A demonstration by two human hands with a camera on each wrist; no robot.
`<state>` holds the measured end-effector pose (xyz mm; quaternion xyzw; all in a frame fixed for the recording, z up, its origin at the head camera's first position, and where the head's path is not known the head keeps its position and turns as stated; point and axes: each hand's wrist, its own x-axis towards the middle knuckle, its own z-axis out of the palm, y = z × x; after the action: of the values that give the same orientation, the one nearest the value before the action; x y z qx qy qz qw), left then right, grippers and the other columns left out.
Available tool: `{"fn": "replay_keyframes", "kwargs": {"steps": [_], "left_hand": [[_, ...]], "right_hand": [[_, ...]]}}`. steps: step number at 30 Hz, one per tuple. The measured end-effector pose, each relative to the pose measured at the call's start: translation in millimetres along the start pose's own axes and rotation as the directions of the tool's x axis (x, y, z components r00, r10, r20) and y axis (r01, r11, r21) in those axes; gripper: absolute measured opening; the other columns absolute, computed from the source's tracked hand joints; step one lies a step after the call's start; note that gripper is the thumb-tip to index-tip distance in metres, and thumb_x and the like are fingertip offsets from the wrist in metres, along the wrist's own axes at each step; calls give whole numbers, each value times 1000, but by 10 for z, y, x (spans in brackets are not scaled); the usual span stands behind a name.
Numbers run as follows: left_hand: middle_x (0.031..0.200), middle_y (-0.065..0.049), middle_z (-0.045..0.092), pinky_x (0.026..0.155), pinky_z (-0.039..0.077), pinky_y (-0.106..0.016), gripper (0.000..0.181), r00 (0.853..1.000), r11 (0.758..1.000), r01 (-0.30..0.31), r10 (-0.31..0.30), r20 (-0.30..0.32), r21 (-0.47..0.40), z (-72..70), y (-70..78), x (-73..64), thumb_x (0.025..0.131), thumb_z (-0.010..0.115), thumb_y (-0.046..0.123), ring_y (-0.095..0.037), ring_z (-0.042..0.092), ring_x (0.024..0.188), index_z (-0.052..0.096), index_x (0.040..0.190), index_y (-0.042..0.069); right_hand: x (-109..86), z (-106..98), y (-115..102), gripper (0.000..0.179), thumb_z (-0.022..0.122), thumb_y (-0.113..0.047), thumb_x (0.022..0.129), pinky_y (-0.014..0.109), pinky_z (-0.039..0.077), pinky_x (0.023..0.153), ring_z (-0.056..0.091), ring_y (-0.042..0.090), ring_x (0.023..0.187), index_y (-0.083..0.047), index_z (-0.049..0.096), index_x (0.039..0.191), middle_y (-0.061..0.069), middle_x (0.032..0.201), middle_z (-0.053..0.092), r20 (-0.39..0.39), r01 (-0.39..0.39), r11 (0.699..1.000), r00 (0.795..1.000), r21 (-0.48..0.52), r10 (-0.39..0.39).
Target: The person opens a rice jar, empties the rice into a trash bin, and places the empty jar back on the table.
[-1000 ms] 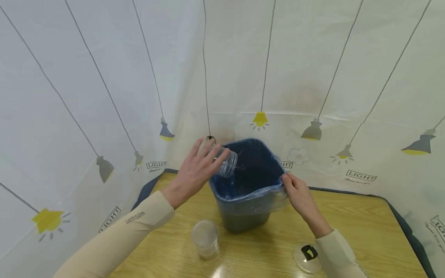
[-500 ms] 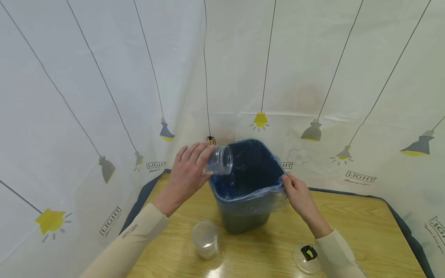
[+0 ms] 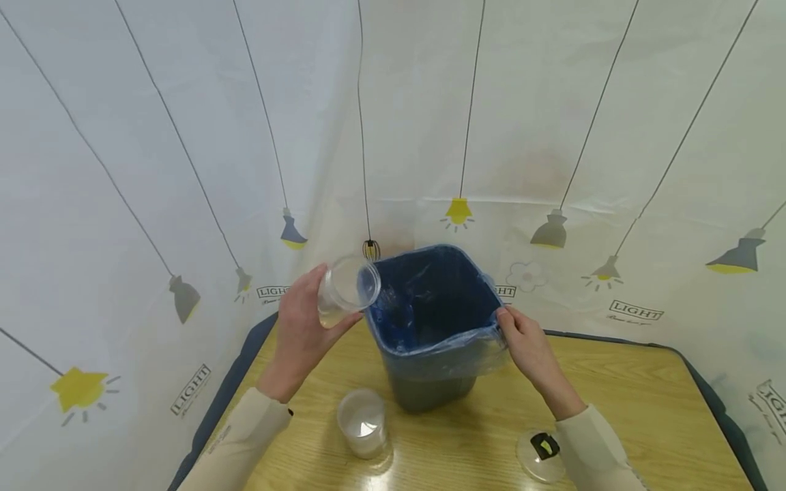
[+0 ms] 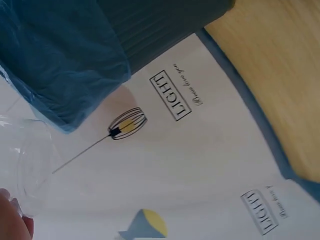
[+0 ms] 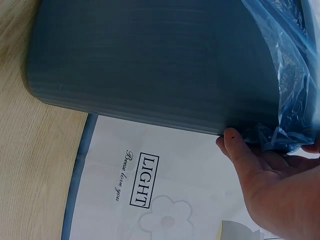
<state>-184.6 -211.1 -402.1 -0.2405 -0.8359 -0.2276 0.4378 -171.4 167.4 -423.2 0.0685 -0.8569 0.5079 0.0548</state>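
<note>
My left hand (image 3: 297, 337) holds a clear plastic jar (image 3: 346, 293) at the left rim of a dark blue-grey trash bin. The jar is tilted, its open mouth facing up and toward the bin; nothing shows inside it. In the left wrist view only part of the jar (image 4: 30, 165) appears, with fingertips below it. The bin (image 3: 430, 392) stands on the table, lined with a thin blue plastic bag (image 3: 457, 342) folded over its rim. At the bin's right corner, my right hand (image 3: 534, 348) grips the rim and bag, thumb against the outer wall in the right wrist view.
A second clear jar (image 3: 364, 426) stands upright on the wooden table (image 3: 454, 450), in front of the bin. To its right lies a clear round lid (image 3: 534, 470) with a black piece on it, beside the right sleeve. A white lamp-printed sheet (image 3: 417, 136) hangs behind.
The left hand has drawn the jar left, from over the bin to its left rim, and turned its mouth upward. The right hand has stayed at the bin's corner.
</note>
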Motion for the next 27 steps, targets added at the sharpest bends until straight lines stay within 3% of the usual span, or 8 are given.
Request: {"fn": "replay_keyframes", "kwargs": {"steps": [5,9,12,17,27], "left_hand": [[137,-21,60,93,44,-62,96,993,995,92,-95,-67,-48,34,-92,-242,83,79,62,-43,58,116,47,149,0],[134,-25,60,89,46,-63,98,976,978,202,-205,-73,-50,36,-140,-473,77,87,50,-46,58,113,45,149,-2],[132,-29,58,91,47,-63,100,952,953,299,-301,-49,-47,50,-163,-624,71,91,38,-47,57,113,43,149,-4],[136,-30,53,96,48,-60,102,896,889,439,-443,-4,-127,114,-192,-850,70,94,26,-45,55,121,39,150,-5],[136,-30,51,105,46,-61,93,746,724,665,-654,123,-182,227,-226,-1211,72,92,15,-47,53,127,39,144,-10]], "right_hand": [[8,9,20,38,39,-31,113,33,33,61,37,20,65,-4,51,89,3,72,36,6,-12,1000,1000,8,12],[14,9,11,39,38,-32,114,36,36,68,44,22,73,-1,58,102,3,75,38,17,-20,1000,1000,0,20],[9,6,3,40,38,-33,114,37,37,70,46,23,77,0,60,108,3,75,39,16,-21,1000,1000,-5,21],[13,16,24,39,39,-32,113,34,35,64,42,22,69,-1,57,99,4,74,39,9,-24,1000,1000,15,24],[-1,27,45,39,40,-32,113,31,33,59,39,20,64,-4,49,88,4,72,38,0,-30,999,1000,42,30]]}}
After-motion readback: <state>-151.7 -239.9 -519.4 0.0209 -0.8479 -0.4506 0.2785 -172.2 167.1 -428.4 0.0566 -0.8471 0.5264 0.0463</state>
